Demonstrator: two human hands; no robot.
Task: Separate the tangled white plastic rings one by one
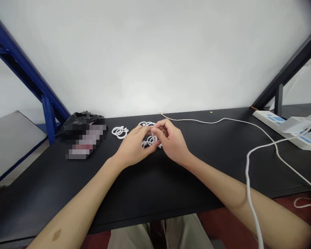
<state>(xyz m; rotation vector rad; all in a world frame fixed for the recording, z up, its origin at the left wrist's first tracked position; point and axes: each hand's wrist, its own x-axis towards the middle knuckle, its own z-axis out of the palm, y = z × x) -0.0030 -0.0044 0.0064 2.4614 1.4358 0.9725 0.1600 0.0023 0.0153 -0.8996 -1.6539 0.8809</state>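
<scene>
My left hand [134, 145] and my right hand [172, 141] meet over a small pile of white plastic rings [147, 123] on the black table. Between the fingertips of both hands is a white plastic ring [153, 135], seen only in part. My right thumb and fingers pinch it, while my left thumb and curled fingers close on it from the other side. More rings show below and behind the fingers, partly hidden. Left of my left hand lies a separate little cluster of white rings [120, 132], with small knobs on them.
A black plastic bag [83, 119] and a blurred-out pack [89, 141] lie at the left. On the right is a white power strip [272, 121] with plugs. A white cable [197, 121] crosses the table back, and another hangs over my right forearm. A white wall stands behind.
</scene>
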